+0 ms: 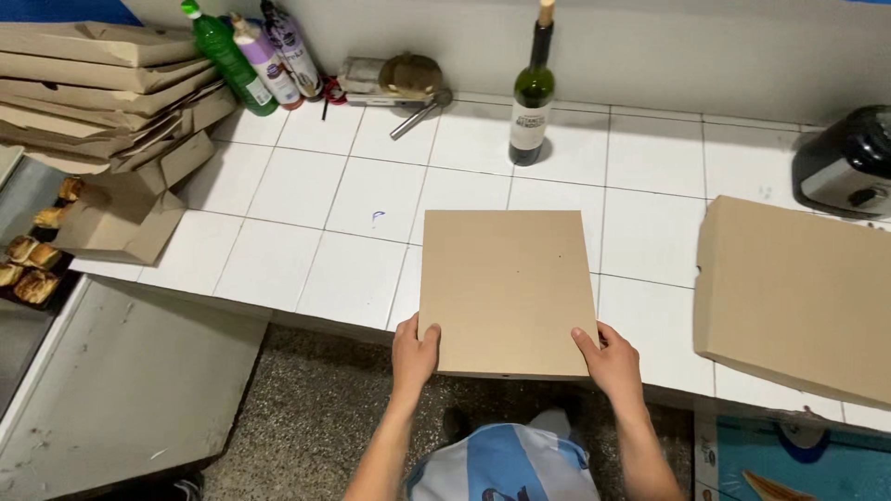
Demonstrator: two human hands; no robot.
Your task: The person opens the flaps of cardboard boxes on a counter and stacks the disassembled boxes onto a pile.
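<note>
Both hands, left hand [413, 353] and right hand [611, 360], have fingers closed on the near corners of a flat cardboard sheet [506, 288], steadying it on the white tiled tabletop [306, 204], its near edge overhanging; wine bottle [533, 93] stands behind

A dark wine bottle [533, 93] stands upright on the white tiled counter [306, 199], near the back wall. In the far left corner three plastic bottles lean together: a green one [229, 60], a lilac one [267, 67] and a dark one [293, 48]. Just right of them lies a metal tool [399, 82] with a long handle. A stack of folded cardboard boxes [93, 83] fills the left end. Another closed box [798, 297] lies at the right edge, behind it a black appliance [846, 162]. Pastries [32, 269] sit on a tray, lower left.
</note>
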